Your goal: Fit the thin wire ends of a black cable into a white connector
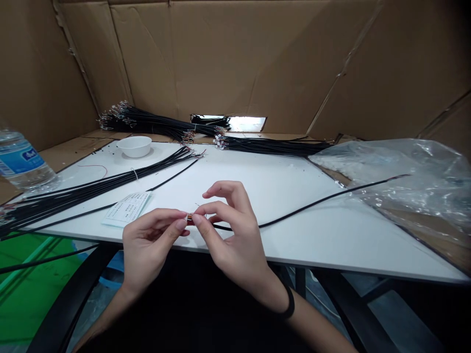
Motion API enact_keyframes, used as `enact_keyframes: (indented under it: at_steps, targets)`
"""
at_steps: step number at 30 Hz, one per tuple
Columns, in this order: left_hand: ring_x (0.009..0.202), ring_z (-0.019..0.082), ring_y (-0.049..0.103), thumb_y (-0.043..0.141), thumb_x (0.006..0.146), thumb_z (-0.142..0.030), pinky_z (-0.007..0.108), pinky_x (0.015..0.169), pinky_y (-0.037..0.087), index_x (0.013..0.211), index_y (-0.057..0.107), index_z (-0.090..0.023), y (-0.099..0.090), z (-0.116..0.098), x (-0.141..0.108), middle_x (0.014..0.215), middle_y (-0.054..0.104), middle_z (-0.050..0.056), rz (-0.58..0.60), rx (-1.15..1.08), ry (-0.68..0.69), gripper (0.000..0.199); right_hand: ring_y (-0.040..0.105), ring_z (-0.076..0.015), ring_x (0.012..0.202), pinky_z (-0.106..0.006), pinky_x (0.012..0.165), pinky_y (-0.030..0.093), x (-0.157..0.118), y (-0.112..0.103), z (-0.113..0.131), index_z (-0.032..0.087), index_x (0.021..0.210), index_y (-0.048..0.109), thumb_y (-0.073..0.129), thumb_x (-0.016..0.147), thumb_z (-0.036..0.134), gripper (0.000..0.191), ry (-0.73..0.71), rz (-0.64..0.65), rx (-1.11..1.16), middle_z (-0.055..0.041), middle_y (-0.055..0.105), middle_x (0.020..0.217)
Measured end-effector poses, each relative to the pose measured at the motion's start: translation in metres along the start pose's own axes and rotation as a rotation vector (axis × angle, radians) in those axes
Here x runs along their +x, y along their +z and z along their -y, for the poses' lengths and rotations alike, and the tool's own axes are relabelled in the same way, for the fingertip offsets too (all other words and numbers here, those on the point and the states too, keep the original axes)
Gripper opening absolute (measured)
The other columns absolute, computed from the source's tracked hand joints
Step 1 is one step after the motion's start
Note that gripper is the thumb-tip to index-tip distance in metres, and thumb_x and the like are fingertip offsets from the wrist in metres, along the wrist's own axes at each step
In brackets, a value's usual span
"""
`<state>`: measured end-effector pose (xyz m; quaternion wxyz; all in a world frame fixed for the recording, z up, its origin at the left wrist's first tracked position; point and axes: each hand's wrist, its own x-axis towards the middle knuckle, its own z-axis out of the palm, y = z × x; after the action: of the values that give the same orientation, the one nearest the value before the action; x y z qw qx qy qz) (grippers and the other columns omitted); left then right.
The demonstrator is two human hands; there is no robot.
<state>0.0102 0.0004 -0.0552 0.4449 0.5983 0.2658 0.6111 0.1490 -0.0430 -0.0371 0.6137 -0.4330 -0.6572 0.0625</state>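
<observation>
Near the front edge of the white table, my left hand (149, 242) and my right hand (237, 240) meet fingertip to fingertip. My left thumb and forefinger pinch a small white connector, mostly hidden by the fingers. Short thin coloured wires (190, 220) bridge the gap between the two hands. The right thumb and forefinger are closed on these wires, with the other fingers raised. A black cable (301, 211) passes from behind my right hand towards the right and ends in a bare reddish wire tip.
Bundled black cables (99, 184) lie at left, near a printed paper label (127, 208). Further cable bundles (147, 120) (272, 146) line the back. Also around are a white bowl (134, 146), a water bottle (24, 162) and a clear plastic bag (401, 171). Cardboard walls (221, 59) enclose the table (294, 245).
</observation>
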Motion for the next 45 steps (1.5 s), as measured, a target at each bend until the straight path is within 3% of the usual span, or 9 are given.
enact_keyframes:
  at_steps: [4, 10, 18, 24, 29, 42, 45]
  targets:
    - [0.061, 0.009, 0.073, 0.076, 0.079, -0.014, 0.014, 0.061, 0.062, 0.082, 0.078, -0.026, 0.001, 0.0, -0.001, 0.073, 0.078, -0.007, -0.011, -0.004, -0.051, 0.013, 0.054, -0.0176, 0.107, -0.025, 0.071, 0.056, 0.0, -0.003, 0.0, 0.016, 0.083, 0.064, 0.058, 0.088, 0.008, 0.011, 0.017, 0.034, 0.02, -0.0081, 0.05, 0.106]
    - [0.063, 0.012, 0.074, 0.075, 0.078, -0.014, 0.017, 0.061, 0.061, 0.08, 0.076, -0.022, 0.003, -0.005, -0.001, 0.073, 0.077, -0.004, -0.002, 0.076, -0.048, 0.009, 0.055, -0.0192, 0.105, -0.035, 0.082, 0.055, -0.001, -0.003, -0.003, 0.017, 0.083, 0.062, 0.056, 0.09, 0.011, 0.012, -0.009, 0.072, -0.03, -0.0088, 0.051, 0.107]
    - [0.062, 0.016, 0.073, 0.071, 0.08, -0.019, 0.02, 0.057, 0.06, 0.076, 0.071, -0.02, -0.001, -0.007, 0.003, 0.069, 0.074, -0.001, 0.059, 0.198, -0.073, 0.005, 0.057, -0.0219, 0.105, -0.036, 0.075, 0.058, -0.002, -0.002, -0.005, 0.019, 0.084, 0.066, 0.06, 0.086, 0.011, 0.01, -0.036, 0.05, -0.075, -0.0095, 0.05, 0.109]
    - [0.059, 0.014, 0.07, 0.072, 0.081, -0.022, 0.021, 0.056, 0.059, 0.075, 0.07, -0.02, 0.0, -0.011, 0.002, 0.066, 0.072, -0.001, 0.07, 0.123, -0.138, 0.007, 0.057, -0.021, 0.105, -0.035, 0.075, 0.058, -0.003, 0.001, -0.008, 0.019, 0.086, 0.065, 0.061, 0.088, 0.011, 0.009, -0.084, 0.021, -0.096, -0.0089, 0.05, 0.109]
    - [0.062, 0.013, 0.07, 0.072, 0.08, -0.018, 0.02, 0.062, 0.059, 0.076, 0.071, -0.02, 0.002, -0.015, 0.001, 0.069, 0.072, -0.002, 0.075, 0.086, -0.184, 0.005, 0.055, -0.0245, 0.108, -0.043, 0.088, 0.054, -0.006, 0.004, -0.009, 0.018, 0.087, 0.06, 0.054, 0.091, 0.009, 0.012, -0.161, -0.016, -0.223, -0.0095, 0.05, 0.108]
    - [0.066, 0.012, 0.068, 0.071, 0.082, -0.02, 0.018, 0.059, 0.056, 0.078, 0.072, -0.021, -0.002, -0.002, -0.001, 0.073, 0.072, -0.001, 0.089, 0.291, 0.024, 0.004, 0.057, -0.0189, 0.102, -0.029, 0.073, 0.056, 0.001, -0.002, -0.002, 0.018, 0.081, 0.061, 0.054, 0.09, 0.013, 0.012, 0.138, 0.154, 0.059, -0.0074, 0.048, 0.101]
    - [0.063, 0.012, 0.067, 0.071, 0.082, -0.02, 0.017, 0.056, 0.055, 0.076, 0.071, -0.021, -0.003, -0.002, 0.0, 0.071, 0.072, -0.002, 0.082, 0.282, 0.024, 0.006, 0.056, -0.0195, 0.103, -0.03, 0.072, 0.056, 0.0, -0.003, -0.002, 0.018, 0.081, 0.064, 0.057, 0.088, 0.013, 0.011, 0.123, 0.128, 0.041, -0.0078, 0.049, 0.103]
